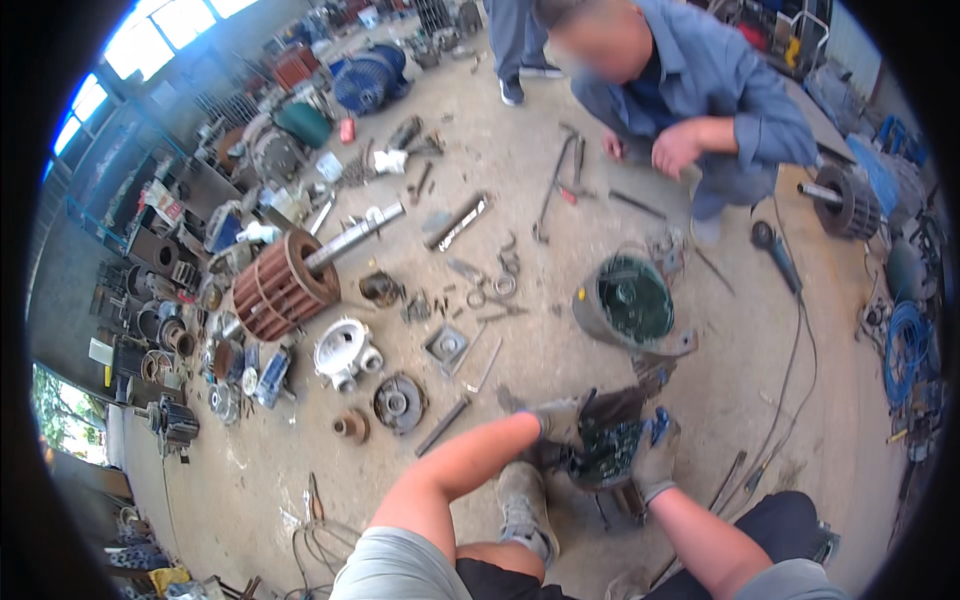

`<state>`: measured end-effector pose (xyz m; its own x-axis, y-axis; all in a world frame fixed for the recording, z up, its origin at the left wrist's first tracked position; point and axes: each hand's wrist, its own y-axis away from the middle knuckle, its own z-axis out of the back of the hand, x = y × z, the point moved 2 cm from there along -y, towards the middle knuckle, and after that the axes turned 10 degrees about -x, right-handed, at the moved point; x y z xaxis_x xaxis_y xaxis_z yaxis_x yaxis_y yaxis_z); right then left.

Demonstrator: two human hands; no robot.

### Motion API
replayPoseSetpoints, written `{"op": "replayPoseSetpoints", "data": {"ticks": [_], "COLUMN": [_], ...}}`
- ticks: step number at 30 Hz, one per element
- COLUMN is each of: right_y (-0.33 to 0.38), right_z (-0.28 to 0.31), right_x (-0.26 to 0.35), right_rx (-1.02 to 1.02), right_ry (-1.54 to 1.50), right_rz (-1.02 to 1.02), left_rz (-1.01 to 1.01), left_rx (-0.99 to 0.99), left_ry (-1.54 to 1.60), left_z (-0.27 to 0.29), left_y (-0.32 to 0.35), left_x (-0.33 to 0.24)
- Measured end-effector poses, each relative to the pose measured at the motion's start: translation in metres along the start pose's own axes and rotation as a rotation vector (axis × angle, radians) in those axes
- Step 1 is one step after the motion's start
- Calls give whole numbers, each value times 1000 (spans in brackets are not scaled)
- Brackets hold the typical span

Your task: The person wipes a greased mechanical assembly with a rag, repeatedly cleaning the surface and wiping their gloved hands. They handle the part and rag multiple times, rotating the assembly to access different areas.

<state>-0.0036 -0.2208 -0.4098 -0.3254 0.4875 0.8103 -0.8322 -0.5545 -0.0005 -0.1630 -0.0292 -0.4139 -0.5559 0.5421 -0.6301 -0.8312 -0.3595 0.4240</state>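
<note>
Between my knees stands a dark round metal housing [606, 462] with wet, dark green-black contents. My right hand [655, 458], in a dirty grey glove with blue at the fingertips, grips its right rim. At its left side is my left hand [562, 428], also gloved and smeared dark. Its fingers blend into the dark parts, so I cannot make out their hold. Just beyond the housing stands a larger grey metal drum-shaped casing [590, 318] with dark green liquid inside.
A rusty rotor with a shaft [285, 285], a white end cover [342, 350] and a dark round cover [399, 403] lie to the left. Tools, including a hammer [573, 188], lie ahead. A co-worker [690, 110] crouches at far right, near a corded angle grinder [778, 255].
</note>
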Motion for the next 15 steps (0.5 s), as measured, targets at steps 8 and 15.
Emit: {"op": "replayPoseSetpoints", "data": {"ticks": [8,15], "right_y": [-2,0], "right_z": [4,4], "right_x": [-16,10], "right_rx": [120,-10], "right_ry": [85,-13], "right_rz": [-14,50], "left_rz": [52,158], "left_rx": [-359,-477], "left_ry": [249,406], "left_z": [30,41], "left_y": [33,44], "left_x": [25,65]}}
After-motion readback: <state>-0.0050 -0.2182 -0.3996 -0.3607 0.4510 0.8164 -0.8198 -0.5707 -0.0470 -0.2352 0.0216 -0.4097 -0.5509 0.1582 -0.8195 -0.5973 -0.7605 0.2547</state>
